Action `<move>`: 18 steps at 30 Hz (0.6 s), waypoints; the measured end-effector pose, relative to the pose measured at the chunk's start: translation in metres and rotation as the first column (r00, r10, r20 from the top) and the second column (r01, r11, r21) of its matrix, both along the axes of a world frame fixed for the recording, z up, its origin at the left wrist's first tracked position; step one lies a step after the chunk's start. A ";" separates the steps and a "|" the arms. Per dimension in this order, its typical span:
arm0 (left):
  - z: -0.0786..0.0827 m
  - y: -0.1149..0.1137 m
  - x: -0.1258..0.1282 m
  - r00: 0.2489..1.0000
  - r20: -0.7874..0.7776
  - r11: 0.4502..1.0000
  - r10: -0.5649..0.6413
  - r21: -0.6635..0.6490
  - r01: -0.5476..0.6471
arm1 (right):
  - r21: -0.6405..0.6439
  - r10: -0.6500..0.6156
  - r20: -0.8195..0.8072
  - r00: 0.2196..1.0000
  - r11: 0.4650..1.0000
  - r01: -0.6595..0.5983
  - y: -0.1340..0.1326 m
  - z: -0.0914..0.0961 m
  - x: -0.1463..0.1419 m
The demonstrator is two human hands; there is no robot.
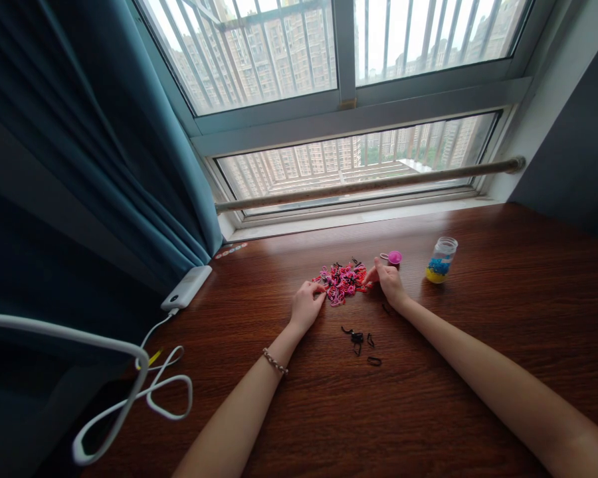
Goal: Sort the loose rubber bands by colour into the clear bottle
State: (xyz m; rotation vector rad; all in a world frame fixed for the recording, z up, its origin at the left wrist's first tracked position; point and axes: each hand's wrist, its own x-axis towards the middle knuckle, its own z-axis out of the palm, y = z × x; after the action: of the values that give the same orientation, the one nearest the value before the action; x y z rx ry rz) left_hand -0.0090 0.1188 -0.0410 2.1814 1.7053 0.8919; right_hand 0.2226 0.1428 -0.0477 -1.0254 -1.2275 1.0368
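Observation:
A pile of small pink, red and black loops [343,282], perhaps hair ties, lies on the brown wooden table. At its left edge is my left hand [309,302], wearing a beaded bracelet [275,362]. The left fingers are bent together at the loops, and whatever they pinch is too small to make out. My right hand [387,280] rests at the pile's right edge, its thumb and fingers apart, touching the outer loops. Nearer to me, between my forearms, several black loops [357,337] form a small separate group. A dark loop [387,309] lies below my right hand.
Behind my right hand sits a pink round object [395,257] with a pale loop. Farther right stands an uncapped clear jar [441,260] with blue and yellow contents. At left are a white power bank [187,289], its white cable [167,395] and a blue curtain [144,166]. A barred window is ahead.

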 end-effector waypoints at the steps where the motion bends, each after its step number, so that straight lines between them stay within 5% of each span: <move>1: 0.000 0.000 0.000 1.000 0.000 1.000 0.003 -0.001 -0.003 | 0.000 0.003 -0.009 1.000 1.000 -0.003 0.000 0.000 0.000; 18: -0.002 0.000 0.000 0.999 -0.001 0.999 -0.033 -0.007 0.033 | 0.001 0.003 -0.020 1.000 1.000 -0.003 -0.003 0.004 -0.001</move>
State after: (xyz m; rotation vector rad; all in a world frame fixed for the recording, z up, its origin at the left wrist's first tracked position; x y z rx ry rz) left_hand -0.0086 0.1190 -0.0435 2.1997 1.6647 0.8756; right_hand 0.2218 0.1399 -0.0439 -1.0108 -1.2139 1.0466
